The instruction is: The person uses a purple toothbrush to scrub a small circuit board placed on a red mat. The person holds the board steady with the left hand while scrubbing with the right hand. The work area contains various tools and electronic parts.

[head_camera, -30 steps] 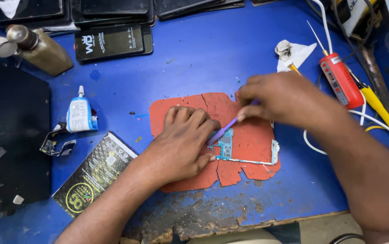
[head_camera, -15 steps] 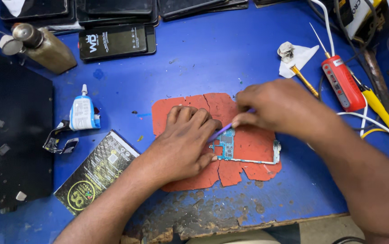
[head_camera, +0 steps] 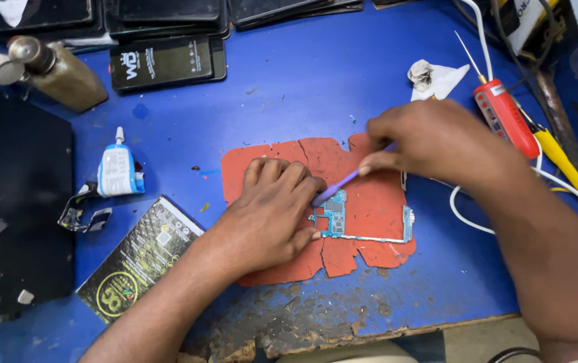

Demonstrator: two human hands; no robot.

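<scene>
At six o'clock on the counter (head_camera: pixel 316 87), left hand (head_camera: pixel 269 215) flat pins circuit board (head_camera: pixel 336 218); right hand (head_camera: pixel 437 144) pinching purple pry tool (head_camera: pixel 337 186), prying seemingly unfinished.

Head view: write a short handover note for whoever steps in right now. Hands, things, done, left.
Left hand: flat on the cracked red mat, fingertips pinning the circuit board at its left end.
Right hand: pinch grip on a thin purple tool, tip on the board's upper left corner.
Nearby: glue bottle to the left, red pen-shaped tool to the right, blue table.
Done: board laid on mat, held steady.
Left: work at that corner; progress cannot be judged.
</scene>
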